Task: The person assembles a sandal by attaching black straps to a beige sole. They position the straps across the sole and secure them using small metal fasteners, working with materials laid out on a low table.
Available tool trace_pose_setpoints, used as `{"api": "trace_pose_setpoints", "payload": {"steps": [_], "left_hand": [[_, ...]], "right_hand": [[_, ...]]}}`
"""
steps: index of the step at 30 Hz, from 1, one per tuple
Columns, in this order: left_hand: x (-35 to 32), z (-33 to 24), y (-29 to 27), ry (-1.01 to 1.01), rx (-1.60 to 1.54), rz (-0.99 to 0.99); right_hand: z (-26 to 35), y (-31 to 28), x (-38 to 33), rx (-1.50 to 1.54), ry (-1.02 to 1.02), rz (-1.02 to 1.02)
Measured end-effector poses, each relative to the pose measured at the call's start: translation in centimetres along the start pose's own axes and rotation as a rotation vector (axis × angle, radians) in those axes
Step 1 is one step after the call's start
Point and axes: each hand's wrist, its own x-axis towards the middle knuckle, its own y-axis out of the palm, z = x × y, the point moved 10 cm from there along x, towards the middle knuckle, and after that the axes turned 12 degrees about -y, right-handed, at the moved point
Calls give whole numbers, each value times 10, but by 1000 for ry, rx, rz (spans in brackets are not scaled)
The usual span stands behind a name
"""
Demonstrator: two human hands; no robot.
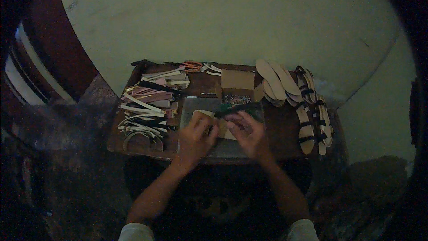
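Over a grey board (209, 151) at the middle of the table, both hands work close together on a beige insole (228, 134). My left hand (197, 133) is closed, its fingers curled at the insole's left part. My right hand (246, 133) is bent into a pinch at a dark strap (240, 107) that lies across the insole. The fingers partly cover the spot where strap and insole meet, and dim light blurs the detail. Just beyond the hands stands an open cardboard box (238, 80) with many small shiny pieces (236, 99) in front of its raised flap.
Piles of cut straps (147, 102) in white, pink and black cover the table's left side. Orange-handled scissors (192, 66) lie at the back. Several loose insoles (270, 80) are stacked back right, beside strapped sandals (306, 127) along the right edge. A pale wall (232, 22) rises behind.
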Motion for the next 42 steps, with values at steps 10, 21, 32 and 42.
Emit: {"api": "trace_pose_setpoints", "payload": {"steps": [10,21,32,42], "left_hand": [[0,10,31,-92,-371,170],[4,46,34,-369,-307,550],[2,72,28,-435,-347,726],[15,106,4,-537,-407,442]], "right_hand": [[-14,-9,-4,225,165,-76],[-31,-46,3,306,157,-338],[-17,-23,30,287,51,-284],[3,34,56,-137,-47,123]]}}
